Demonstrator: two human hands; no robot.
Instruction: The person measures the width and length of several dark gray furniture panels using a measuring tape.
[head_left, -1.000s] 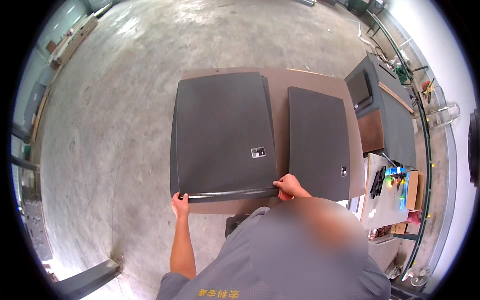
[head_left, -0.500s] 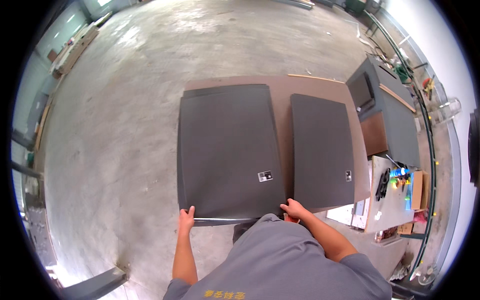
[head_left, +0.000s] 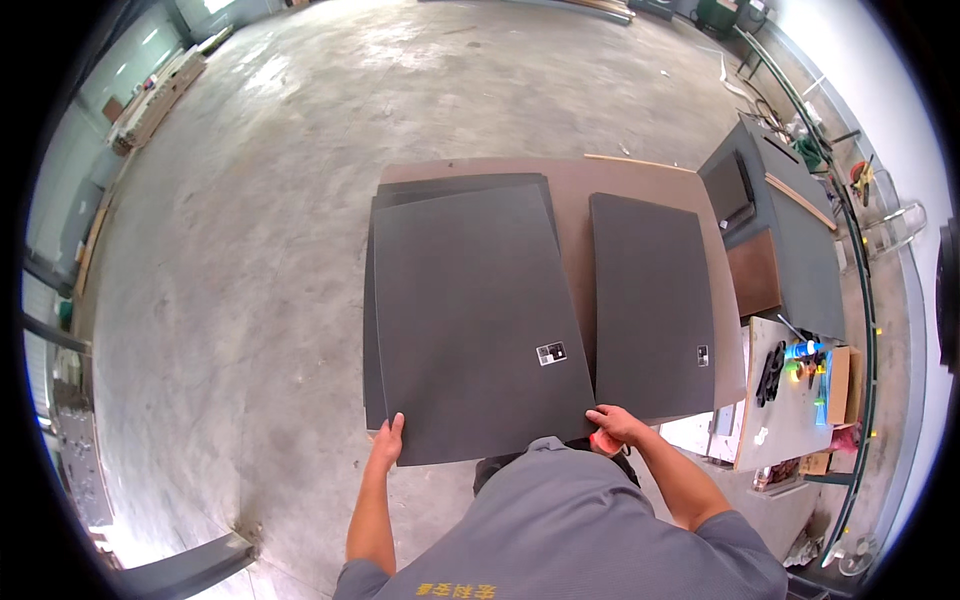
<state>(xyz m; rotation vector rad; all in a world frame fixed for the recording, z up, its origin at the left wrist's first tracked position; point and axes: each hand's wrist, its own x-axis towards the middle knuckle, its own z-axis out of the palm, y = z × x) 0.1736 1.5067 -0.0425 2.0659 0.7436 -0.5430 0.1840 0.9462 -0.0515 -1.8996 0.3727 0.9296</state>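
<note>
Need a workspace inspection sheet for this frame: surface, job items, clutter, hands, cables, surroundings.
Surface: brown table, mostly covered by dark panels.
Job's things: top panel, dark grey with a small label near its near right corner, lies askew on a panel stack; single panel lies to the right, apart.
Clutter: side bench with small tools and bright-coloured bits; too small to tell.
Grippers: left hand grips the top panel's near left corner; right hand holds its near right corner.
Cables: nothing seen.
Surroundings: concrete floor; dark cabinet at right; railing along the right wall.
</note>
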